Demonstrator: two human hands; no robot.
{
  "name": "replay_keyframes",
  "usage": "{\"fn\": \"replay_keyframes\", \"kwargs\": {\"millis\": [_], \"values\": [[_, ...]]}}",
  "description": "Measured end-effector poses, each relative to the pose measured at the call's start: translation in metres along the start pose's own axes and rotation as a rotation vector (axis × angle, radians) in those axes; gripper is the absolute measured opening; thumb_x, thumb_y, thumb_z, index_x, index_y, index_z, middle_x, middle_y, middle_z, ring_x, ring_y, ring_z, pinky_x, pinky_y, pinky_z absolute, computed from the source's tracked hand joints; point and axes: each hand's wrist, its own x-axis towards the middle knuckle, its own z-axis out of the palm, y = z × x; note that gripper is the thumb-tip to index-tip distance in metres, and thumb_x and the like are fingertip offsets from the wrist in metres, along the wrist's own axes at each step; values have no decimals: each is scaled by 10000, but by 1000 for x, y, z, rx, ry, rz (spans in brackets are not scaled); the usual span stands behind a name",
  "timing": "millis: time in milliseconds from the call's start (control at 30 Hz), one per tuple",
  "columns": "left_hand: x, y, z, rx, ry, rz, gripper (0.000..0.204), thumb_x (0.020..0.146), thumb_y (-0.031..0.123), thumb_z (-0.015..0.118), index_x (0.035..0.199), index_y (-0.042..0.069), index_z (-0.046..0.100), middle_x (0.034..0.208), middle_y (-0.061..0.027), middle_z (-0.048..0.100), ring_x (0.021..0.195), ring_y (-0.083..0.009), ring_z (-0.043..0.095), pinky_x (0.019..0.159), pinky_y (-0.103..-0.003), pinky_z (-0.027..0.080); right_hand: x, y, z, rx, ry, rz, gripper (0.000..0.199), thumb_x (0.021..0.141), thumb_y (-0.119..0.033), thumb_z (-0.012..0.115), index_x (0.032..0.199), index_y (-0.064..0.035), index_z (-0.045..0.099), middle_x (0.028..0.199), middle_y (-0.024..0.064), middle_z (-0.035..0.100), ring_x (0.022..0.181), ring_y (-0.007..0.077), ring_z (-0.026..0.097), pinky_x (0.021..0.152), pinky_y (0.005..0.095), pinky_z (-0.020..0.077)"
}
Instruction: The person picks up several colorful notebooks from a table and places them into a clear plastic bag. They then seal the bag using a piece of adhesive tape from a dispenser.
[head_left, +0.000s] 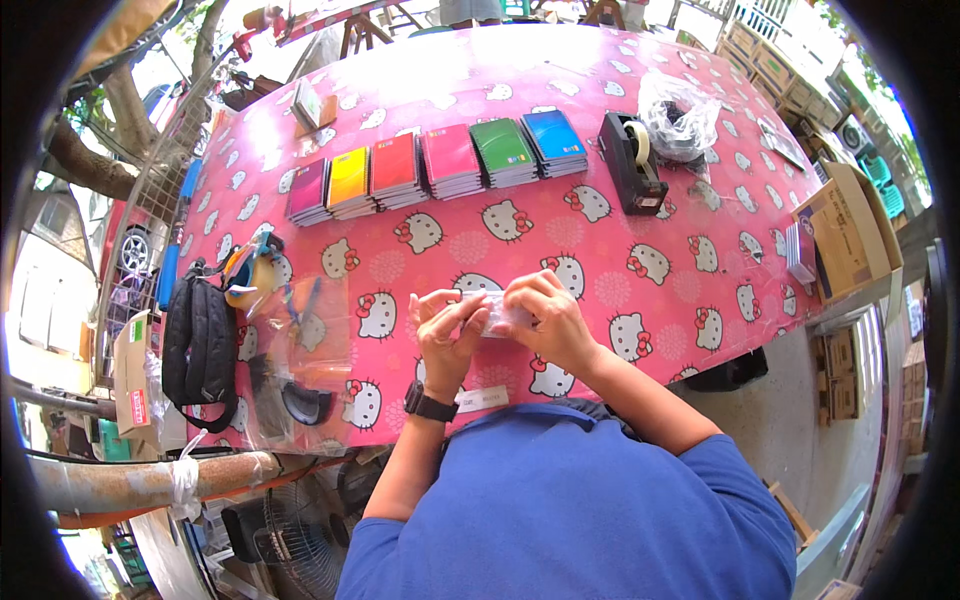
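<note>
We see both hands, left hand [445,325] and right hand [545,315], closed on a small clear packet [492,312] over the pink bench [680,260], six coloured notebook stacks [440,165] lying untouched beyond.

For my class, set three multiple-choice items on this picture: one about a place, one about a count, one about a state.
1. Where is the tape dispenser?
A. right of the blue stack
B. left of the purple stack
C. on the black bag

2. How many coloured stacks lie in the row?
A. four
B. six
C. nine

3. What are the hands doing?
A. resting flat on the table
B. both holding a small clear packet
C. lifting the cardboard box

Answers:
1 A, since the dispenser stands just right of the blue stack.
2 B, since the row runs purple, yellow, red, pink, green, blue.
3 B, since the left hand and right hand meet on the clear packet above the table.
</note>
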Motion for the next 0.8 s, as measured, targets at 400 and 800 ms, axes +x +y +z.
{"fn": "replay_keyframes", "kwargs": {"millis": [400, 800], "values": [[-3, 4, -4, 107, 136, 167, 497, 812, 239, 653, 1254, 85, 487, 1060, -10, 634, 1020, -190, 523, 1033, -472, 194, 28, 9, -2, 458, -265, 658, 191, 734, -108, 754, 854, -29, 629, 674, -26, 574, 590, 37, 497, 520, 205, 419], [-33, 31, -15, 385, -350, 122, 581, 707, 304, 693, 1236, 123, 534, 1281, -36, 514, 1248, -218, 412, 1083, -496, 96, 56, 100, -64, 462, 319, 474, 194, 840, -144, 642, 959, 9, 653, 959, 82, 648, 833, 135, 596, 736, 273, 493]]}}
